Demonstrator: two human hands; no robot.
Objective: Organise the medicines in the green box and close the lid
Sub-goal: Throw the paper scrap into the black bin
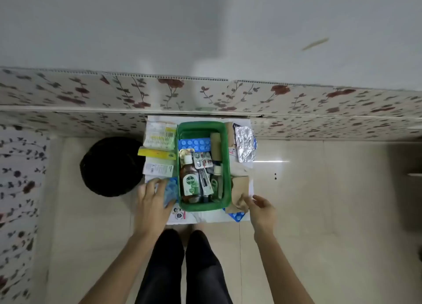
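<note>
- Two hands flank my green plastic box on the floor.
- My left hand presses a flimsy blue blister strip; pinch its edge.
- My right hand hangs open, empty.

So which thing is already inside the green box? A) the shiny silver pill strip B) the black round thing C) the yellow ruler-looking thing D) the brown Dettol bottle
D: the brown Dettol bottle lies inside the green box, while the silver strip sits outside on its right, the yellow strip outside on its left, and the black round object on the floor.
</note>
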